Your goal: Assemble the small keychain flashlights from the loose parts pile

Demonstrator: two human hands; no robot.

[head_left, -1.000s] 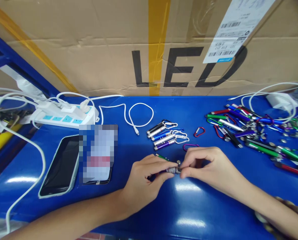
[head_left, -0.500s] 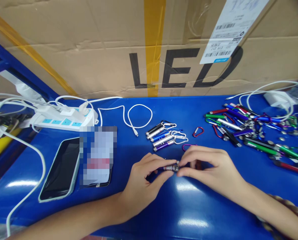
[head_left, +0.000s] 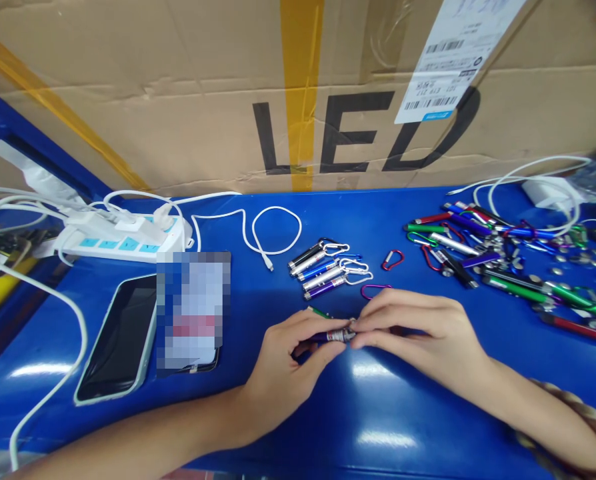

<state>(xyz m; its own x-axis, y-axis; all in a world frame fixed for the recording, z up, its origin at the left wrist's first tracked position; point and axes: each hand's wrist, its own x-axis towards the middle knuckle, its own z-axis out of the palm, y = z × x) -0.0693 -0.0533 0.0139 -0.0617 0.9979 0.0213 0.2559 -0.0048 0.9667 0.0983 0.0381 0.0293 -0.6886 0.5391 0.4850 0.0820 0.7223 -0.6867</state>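
My left hand [head_left: 291, 353] is closed around a small dark purple penlight [head_left: 336, 335] with a printed label, its end pointing right. At that end, my right hand [head_left: 418, 327] pinches with thumb and fingertips; a small metal bit shows there, too small to make out. Behind the left fingers, part of a green piece [head_left: 319, 312] peeks out. Beyond the hands lies a row of several penlights [head_left: 323, 287] with carabiner clips. A red carabiner [head_left: 393, 260] and a purple carabiner [head_left: 373, 291] lie loose near my right hand.
At the right is a pile of coloured penlights [head_left: 458, 247] with scattered button cells [head_left: 557, 271]. Two phones lie left, one with a dark screen [head_left: 118, 340]. A white power strip [head_left: 123, 243] with cables stands behind them. A large cardboard box [head_left: 188, 133] closes off the back.
Both hands stay at nearly the same spot, with the penlight turned slightly. A green piece now shows behind the left fingers. The view has shifted a little.
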